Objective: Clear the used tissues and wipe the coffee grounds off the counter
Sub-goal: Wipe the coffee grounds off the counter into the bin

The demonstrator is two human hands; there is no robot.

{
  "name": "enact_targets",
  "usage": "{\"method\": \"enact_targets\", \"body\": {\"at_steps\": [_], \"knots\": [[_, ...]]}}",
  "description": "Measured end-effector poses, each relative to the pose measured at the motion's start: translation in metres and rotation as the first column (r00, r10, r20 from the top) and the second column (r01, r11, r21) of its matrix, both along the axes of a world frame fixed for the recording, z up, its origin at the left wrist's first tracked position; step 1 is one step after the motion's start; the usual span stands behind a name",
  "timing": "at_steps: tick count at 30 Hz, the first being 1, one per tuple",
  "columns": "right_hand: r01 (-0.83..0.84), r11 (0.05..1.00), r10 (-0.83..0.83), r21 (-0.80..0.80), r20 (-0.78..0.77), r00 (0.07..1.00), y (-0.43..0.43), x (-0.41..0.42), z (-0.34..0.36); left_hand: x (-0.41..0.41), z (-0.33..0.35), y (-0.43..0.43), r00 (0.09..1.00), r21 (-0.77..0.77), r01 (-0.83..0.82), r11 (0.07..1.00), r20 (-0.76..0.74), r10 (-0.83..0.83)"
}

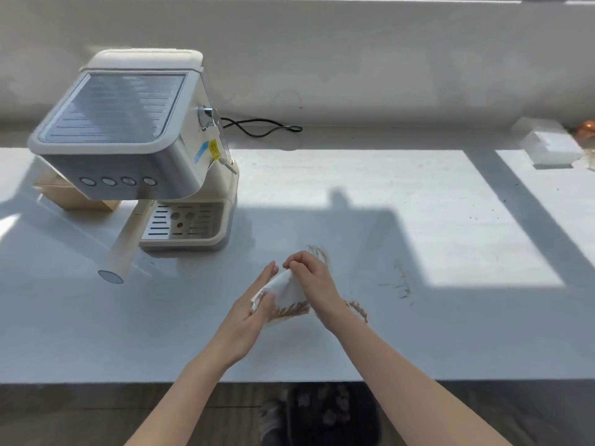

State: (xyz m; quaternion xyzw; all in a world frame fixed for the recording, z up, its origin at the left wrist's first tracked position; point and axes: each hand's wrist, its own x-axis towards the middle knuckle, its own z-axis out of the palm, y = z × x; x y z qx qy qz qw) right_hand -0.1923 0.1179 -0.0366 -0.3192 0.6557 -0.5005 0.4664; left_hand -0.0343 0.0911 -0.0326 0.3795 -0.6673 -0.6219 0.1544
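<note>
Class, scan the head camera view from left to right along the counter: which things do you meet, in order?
Coffee machine → black power cord → tissue held in both hands → faint grounds smear → white box.

A pale wall (354, 59) runs along the back, its lower part in shade. In front of it stands a cream espresso machine (135, 149), its black power cord (260, 127) looping along the foot of the wall. Sunlight falls in bright rectangular patches crossed by a dark diagonal shadow. Below the near edge lies wood-toned flooring (96, 413).
</note>
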Motion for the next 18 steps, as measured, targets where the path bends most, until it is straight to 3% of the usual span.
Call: {"method": "enact_targets", "body": {"at_steps": [3,7,11,14,16,18], "knots": [[0.208,0.978,-0.209,-0.029,-0.021,0.978,0.026,-0.013,-0.009,0.008,0.001,-0.001,0.998,-0.086,-0.056,0.995,0.01,0.057],[0.416,0.903,-0.428,-0.104,-0.302,0.852,0.074,-0.045,-0.028,0.021,-0.006,-0.006,0.976,-0.356,-0.175,0.918,0.06,0.209],[0.444,0.894,-0.407,-0.059,-0.519,0.752,0.117,-0.08,-0.05,0.032,-0.035,-0.012,0.933,-0.57,-0.162,0.806,0.177,0.313],[0.453,0.891,-0.365,-0.029,-0.639,0.677,0.142,-0.103,-0.06,0.031,-0.062,-0.002,0.933,-0.496,-0.001,0.868,0.313,0.18],[0.473,0.881,-0.328,0.004,-0.714,0.618,0.153,-0.124,-0.064,0.025,-0.077,0.006,0.897,-0.505,0.15,0.85,0.432,0.098],[0.5,0.862,-0.261,0.079,-0.777,0.572,0.158,-0.147,-0.068,0.018,-0.085,0.009,0.867,-0.532,0.198,0.823,0.488,0.107]]}}
